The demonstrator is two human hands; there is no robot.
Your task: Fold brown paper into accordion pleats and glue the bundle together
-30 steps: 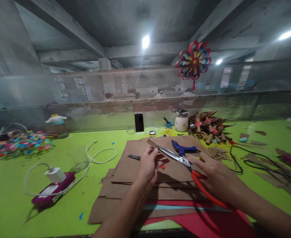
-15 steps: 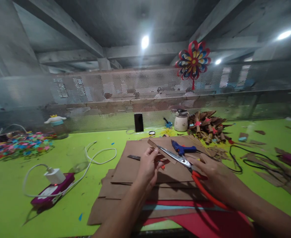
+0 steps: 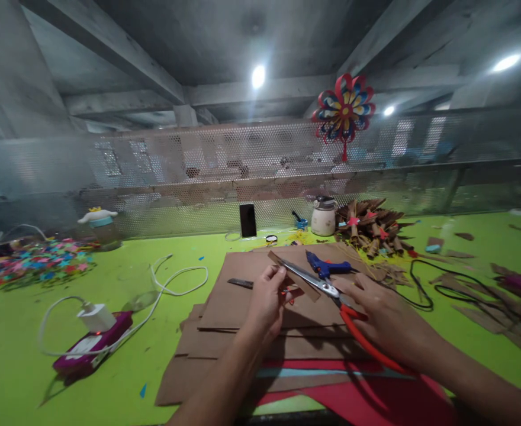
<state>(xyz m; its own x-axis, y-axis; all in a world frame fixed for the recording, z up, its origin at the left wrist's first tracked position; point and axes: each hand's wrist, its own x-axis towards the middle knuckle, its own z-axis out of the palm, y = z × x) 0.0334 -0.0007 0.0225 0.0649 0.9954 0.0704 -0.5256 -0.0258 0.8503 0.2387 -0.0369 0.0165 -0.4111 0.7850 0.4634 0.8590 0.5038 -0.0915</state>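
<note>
My left hand [image 3: 264,299] pinches a narrow strip of brown cardboard [image 3: 296,278] above a stack of brown cardboard sheets [image 3: 229,307]. My right hand [image 3: 387,322] is closed on the red handles of a pair of scissors [image 3: 331,293]. The steel blades point up and left and lie along the strip, close to my left fingertips. A blue glue gun [image 3: 325,266] rests on the sheets just behind the blades.
The bench is bright green [image 3: 29,367]. A purple power bank with a white plug and cable [image 3: 92,337] lies at left, coloured paper bits [image 3: 29,263] far left. A pile of brown paper cones [image 3: 371,228], a white jar [image 3: 323,219], a black cable [image 3: 438,287] and red sheets [image 3: 376,402] surround the work.
The cardboard strip has lengthened past the blades toward the right as the scissors work along it. Both hands stay almost in place.
</note>
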